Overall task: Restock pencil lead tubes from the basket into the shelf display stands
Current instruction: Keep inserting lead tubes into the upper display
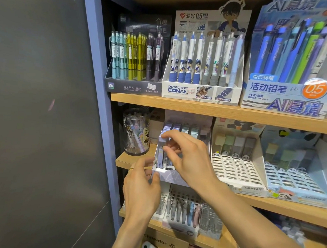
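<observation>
The right hand (187, 157) pinches a small clear plastic lead tube (161, 153) above the white cardboard display stand (166, 173), the left hand (142, 183) holds more below; light, slippery, best held by its sides.

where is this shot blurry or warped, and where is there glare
Head view: the right hand and left hand are soft with motion blur at the lead tube stand; wide-angle bending tilts the blue shelf post; a faint glare spot marks the grey panel; the upper pencil boxes stay sharp.

Two hands (183, 156), three top-shelf pencil boxes (201, 91), one clear jar (136, 139), two panda stands (237, 168).
</observation>
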`<action>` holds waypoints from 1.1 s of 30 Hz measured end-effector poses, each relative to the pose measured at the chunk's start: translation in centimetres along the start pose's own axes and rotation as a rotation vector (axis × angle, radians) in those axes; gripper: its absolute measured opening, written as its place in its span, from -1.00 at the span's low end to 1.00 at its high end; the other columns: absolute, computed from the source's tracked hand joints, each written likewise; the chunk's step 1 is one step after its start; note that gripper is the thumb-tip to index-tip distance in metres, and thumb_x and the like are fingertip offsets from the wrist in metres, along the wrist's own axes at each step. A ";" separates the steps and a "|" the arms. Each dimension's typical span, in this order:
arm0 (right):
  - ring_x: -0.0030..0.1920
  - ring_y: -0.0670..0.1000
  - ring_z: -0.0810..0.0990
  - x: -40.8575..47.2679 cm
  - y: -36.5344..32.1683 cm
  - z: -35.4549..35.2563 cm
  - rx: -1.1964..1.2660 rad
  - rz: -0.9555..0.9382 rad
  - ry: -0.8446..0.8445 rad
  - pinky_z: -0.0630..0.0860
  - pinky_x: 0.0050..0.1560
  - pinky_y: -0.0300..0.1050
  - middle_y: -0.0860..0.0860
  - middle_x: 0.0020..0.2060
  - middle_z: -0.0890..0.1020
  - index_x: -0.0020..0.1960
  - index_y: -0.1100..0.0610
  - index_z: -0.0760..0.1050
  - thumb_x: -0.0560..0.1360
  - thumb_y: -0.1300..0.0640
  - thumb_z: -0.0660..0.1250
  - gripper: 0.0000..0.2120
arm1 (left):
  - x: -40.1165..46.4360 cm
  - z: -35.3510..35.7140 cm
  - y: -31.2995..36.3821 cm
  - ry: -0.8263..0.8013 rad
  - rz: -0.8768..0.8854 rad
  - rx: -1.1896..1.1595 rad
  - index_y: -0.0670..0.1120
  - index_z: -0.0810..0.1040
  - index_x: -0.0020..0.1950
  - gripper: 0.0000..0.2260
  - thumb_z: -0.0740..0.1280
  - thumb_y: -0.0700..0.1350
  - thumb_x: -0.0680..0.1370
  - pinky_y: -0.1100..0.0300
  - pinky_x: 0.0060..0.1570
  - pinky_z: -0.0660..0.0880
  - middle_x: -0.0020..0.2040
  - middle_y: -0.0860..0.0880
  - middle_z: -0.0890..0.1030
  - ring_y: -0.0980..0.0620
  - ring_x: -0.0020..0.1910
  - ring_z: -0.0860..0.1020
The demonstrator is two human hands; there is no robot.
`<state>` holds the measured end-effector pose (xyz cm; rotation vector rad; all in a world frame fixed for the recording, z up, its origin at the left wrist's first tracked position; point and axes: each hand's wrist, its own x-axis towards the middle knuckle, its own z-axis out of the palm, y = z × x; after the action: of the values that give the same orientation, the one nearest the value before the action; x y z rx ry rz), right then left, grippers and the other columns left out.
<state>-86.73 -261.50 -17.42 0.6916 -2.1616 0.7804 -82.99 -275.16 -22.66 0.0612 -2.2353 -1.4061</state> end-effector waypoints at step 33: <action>0.16 -0.02 0.65 -43.9 5.6 -5.2 0.088 1.420 -0.339 0.55 0.19 -0.07 -0.05 0.05 0.69 0.13 0.09 0.65 0.52 0.06 0.49 -0.79 | -18.7 14.7 -8.8 -1.458 0.288 0.753 0.06 0.21 0.63 -0.48 0.10 0.21 0.71 0.02 0.26 0.49 0.45 -0.14 0.50 -0.18 0.36 0.51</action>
<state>-62.18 -243.92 -50.18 -0.9290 -2.7681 1.4873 -74.84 -261.52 -42.46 -1.3475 -3.5072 -0.2192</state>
